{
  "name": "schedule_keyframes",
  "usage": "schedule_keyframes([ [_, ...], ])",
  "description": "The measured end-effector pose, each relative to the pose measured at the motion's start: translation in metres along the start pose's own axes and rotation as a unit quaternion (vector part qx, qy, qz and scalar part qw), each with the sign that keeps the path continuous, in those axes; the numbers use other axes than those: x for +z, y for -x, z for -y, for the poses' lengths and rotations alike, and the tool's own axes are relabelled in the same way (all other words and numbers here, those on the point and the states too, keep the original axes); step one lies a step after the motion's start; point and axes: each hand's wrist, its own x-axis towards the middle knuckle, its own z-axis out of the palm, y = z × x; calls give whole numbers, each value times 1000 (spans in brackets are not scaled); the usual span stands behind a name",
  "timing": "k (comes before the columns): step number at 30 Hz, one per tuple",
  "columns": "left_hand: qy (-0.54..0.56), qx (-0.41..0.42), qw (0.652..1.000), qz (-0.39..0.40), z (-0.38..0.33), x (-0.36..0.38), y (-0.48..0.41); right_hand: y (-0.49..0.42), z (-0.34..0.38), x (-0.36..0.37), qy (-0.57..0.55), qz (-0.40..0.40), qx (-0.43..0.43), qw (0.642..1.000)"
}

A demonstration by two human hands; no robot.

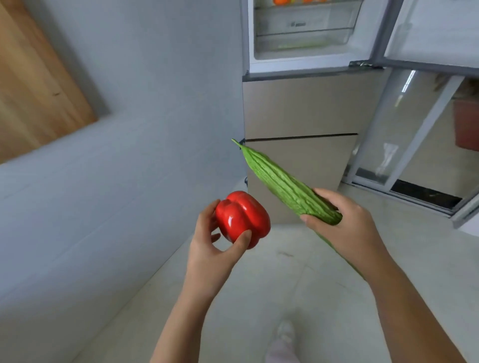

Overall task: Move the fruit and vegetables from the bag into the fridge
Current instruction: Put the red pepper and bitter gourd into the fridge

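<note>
My left hand [211, 248] grips a glossy red bell pepper [242, 219], fingers behind it and thumb on its front. My right hand [344, 225] holds a long ridged green bitter gourd [280, 184] near its thick end, its pointed tip aimed up and left. Both are held out in front of the fridge [300, 108], whose upper compartment [305, 33] stands open at the top of the view. Orange fruit [280, 2] shows on a shelf there, and something green lies in a clear drawer [300, 42]. The bag is out of view.
The open fridge door [435, 33] swings out at the upper right. A white wall [129, 129] runs along the left, with a wooden panel [33, 90] at the far left. A sliding glass door [404, 134] stands right of the fridge. My foot [283, 342] is on the pale floor.
</note>
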Motion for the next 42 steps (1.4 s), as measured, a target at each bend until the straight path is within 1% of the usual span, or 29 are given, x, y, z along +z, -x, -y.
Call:
schedule_keyframes([
  [4,3,23,999,23,-6,46,-82,-69,-31,-17,4,-30,18,999],
  [8,6,48,997,62,-25,98,-163,-139,-53,-50,32,-60,12,998],
  [12,7,80,994,79,-38,140,-221,-204,-66,-79,55,-89,2,994],
  [15,9,78,993,84,-38,162,-255,-245,-75,-89,66,-95,-5,993],
  [18,12,75,994,80,-38,177,-290,-280,-82,-92,76,-93,-8,993],
  [23,30,98,992,70,-38,200,-355,-344,-91,-91,89,-91,-20,992],
  [29,59,134,987,64,-42,224,-453,-440,-91,-89,102,-124,-41,986],
  [37,67,207,974,62,-72,234,-595,-579,-55,-95,134,-163,-100,972],
  [42,85,252,963,50,-100,240,-661,-643,-35,-106,157,-183,-141,960],
])
